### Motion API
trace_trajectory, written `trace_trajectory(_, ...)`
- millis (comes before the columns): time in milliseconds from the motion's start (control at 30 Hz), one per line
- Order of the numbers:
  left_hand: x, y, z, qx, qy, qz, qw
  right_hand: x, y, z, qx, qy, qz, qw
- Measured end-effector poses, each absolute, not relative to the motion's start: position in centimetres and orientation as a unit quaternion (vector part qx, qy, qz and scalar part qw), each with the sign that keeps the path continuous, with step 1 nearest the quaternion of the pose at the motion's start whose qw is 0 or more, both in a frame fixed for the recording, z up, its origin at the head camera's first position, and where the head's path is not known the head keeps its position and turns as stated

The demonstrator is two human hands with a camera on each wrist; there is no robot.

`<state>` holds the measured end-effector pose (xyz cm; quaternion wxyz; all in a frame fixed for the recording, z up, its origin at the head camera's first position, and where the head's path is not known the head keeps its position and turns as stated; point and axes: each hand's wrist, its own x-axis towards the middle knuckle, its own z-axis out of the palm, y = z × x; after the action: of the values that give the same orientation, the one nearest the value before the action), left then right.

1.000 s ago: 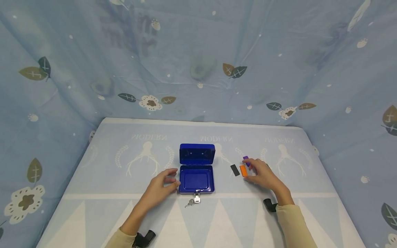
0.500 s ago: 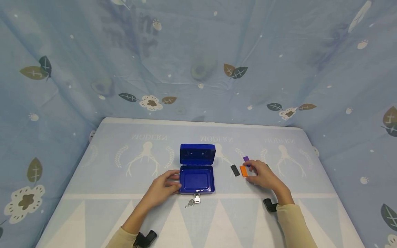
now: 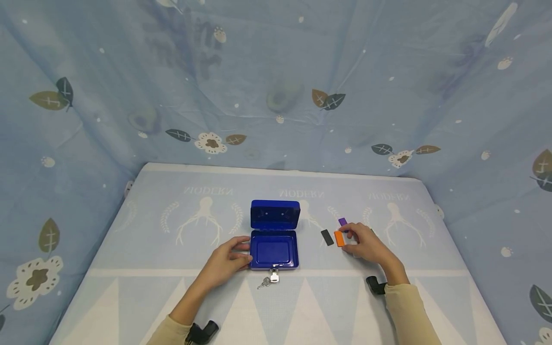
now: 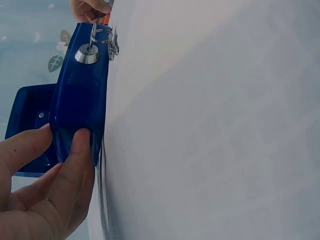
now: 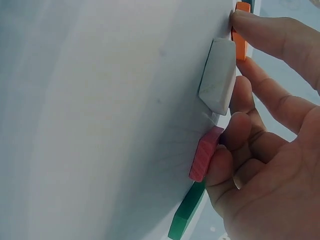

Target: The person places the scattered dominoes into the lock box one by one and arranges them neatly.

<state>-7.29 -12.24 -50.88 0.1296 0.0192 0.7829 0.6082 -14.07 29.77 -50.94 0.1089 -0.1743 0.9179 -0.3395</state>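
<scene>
A blue metal cash box [image 3: 274, 249] stands with its lid [image 3: 274, 214] raised. My left hand [image 3: 227, 258] holds its left end, the thumb at the upper edge and the fingers lower on the wall, as the left wrist view shows. A silver lock [image 4: 87, 54] with a key in it sits on the box front. To the right, my right hand [image 3: 364, 243] pinches a small orange domino-like block [image 3: 339, 238] at its two ends between thumb and index finger. The other fingers are bent beside a white block [image 5: 218, 75] and a red block [image 5: 205, 155].
A black block [image 3: 327, 237] lies left of the orange one, and a purple block [image 3: 342, 222] just behind it. Near my right hand is a green block [image 5: 187, 210]. Spare keys [image 3: 264, 282] hang from the lock onto the table. Patterned blue cloth surrounds the table.
My left hand has moved slightly right and come up against the box's left end. My right index finger has shifted from the purple block to the far end of the orange block.
</scene>
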Motion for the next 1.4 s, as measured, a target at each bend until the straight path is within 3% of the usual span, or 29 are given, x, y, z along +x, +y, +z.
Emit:
trace_trajectory(767, -7.4, -12.2, -51.0, 0.011, 0.781, 0.610, 0.132, -13.2, 28.2, -49.5, -0.187, 0.909, -0.366, 0.063)
trace_trajectory(1400, -7.3, -12.2, -50.9, 0.010, 0.769, 0.624, 0.140, -12.0, 24.9, -49.0, -0.204, 0.888, -0.407, 0.063)
